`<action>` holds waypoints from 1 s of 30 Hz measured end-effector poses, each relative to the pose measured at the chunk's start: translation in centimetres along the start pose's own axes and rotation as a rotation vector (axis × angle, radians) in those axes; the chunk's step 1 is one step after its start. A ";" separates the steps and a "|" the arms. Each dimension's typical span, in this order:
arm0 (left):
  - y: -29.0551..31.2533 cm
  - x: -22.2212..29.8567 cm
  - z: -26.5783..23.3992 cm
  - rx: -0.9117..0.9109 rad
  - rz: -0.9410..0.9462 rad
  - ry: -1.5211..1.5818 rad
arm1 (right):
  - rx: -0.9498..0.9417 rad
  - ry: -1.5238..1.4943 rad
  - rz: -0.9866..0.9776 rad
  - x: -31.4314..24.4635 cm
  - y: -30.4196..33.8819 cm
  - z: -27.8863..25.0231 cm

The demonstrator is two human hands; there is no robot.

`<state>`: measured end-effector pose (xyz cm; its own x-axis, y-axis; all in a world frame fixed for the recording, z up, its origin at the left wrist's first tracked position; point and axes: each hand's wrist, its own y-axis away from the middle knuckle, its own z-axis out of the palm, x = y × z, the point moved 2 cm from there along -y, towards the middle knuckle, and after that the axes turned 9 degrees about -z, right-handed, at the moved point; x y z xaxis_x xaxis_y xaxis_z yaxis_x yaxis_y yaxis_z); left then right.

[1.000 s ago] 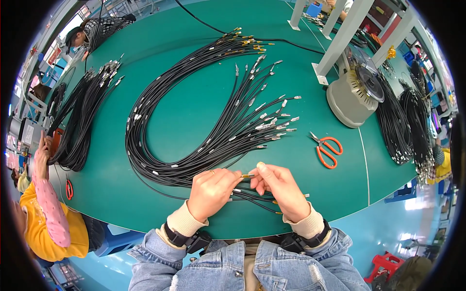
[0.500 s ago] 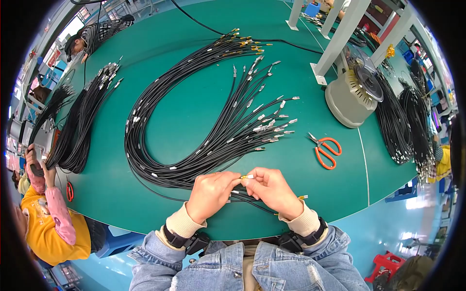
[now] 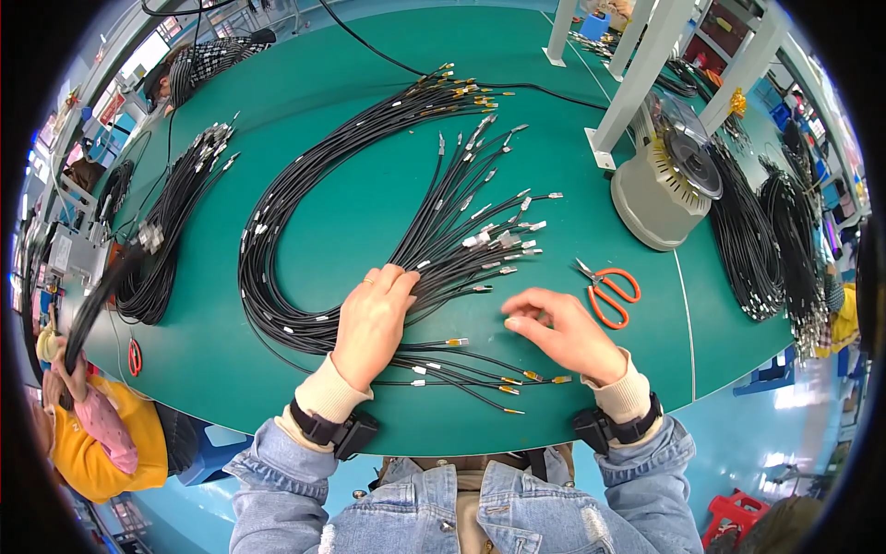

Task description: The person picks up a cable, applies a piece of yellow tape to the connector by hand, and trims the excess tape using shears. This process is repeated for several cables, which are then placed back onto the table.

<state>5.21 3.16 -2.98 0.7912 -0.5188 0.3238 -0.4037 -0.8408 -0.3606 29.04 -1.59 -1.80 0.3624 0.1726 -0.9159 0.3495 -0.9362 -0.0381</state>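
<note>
- Apart now, our hands no longer meet over one cable end near the lower middle of the frame: our left hand [image 3: 372, 319] is up and leftward, our right hand [image 3: 565, 332] out to the right.
- We have our left fingers bent over the lower run of the large black cable bundle [image 3: 286, 189]; with the undersides hidden, we cannot tell whether they close on any cable or just rest there.
- Our right hand hangs half-curled, thumb and fingers separated, with nothing visible between them; it is nearest the orange-handled snips [image 3: 597, 277], not touching them.
- That change, we judge, means the handling of that single end is over, and our left hand is back at the bundle.
- We see the large bundle curving in a C across the centre of the green table [image 3: 360, 217], its white-tagged ends [image 3: 503, 238] fanned right of our left hand.
- Below them, a small group of gold-tipped cables [image 3: 466, 367] lies between our wrists, untouched by our right hand.
- At far left, we notice a co-worker's blurred cable bundle [image 3: 101, 305], now swung higher.
</note>
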 end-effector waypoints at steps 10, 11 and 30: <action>-2.3 1.1 0.8 0.034 -0.084 0.068 | 0.192 0.409 -0.262 2.9 -1.7 0.0; -2.5 1.4 0.8 0.037 -0.089 0.076 | 0.201 0.431 -0.251 3.0 -1.7 0.0; -3.2 7.2 4.2 -0.349 -0.456 1.004 | 0.343 0.308 -0.519 1.5 -0.7 -4.6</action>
<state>14.11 2.79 -3.22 0.2382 0.0862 0.9674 -0.4036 -0.8972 0.1793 33.30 0.70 -1.31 0.4691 0.6557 -0.5917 0.2692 -0.7442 -0.6113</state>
